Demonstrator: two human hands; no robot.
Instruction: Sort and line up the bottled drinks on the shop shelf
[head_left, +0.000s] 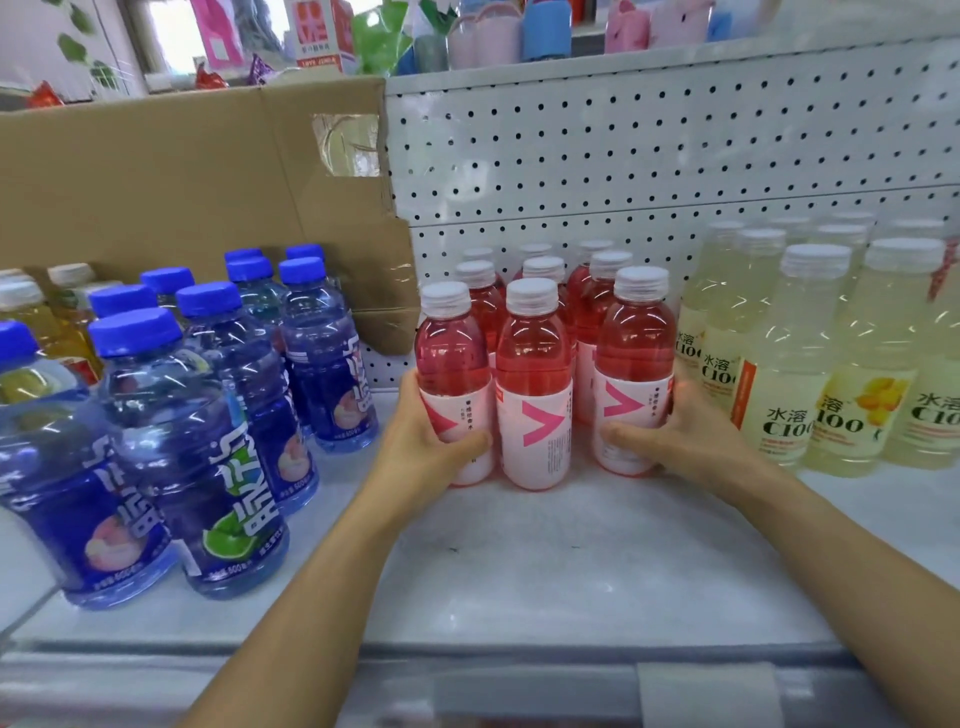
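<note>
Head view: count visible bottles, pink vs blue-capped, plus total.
pink bottles: 9
blue-capped bottles: 9
Total: 18

We're in a shop, no doubt: a white metal shelf (519, 561) with a perforated back panel (623, 156) and drinks grouped by kind, with blue bottles (228, 415) on the left, pink bottles (532, 384) in the middle and pale yellow bottles (779, 374) on the right. A cardboard box (156, 182) stands behind, a label rail (519, 691) runs along the front edge, and packaged goods (493, 36) fill the tier above.
</note>
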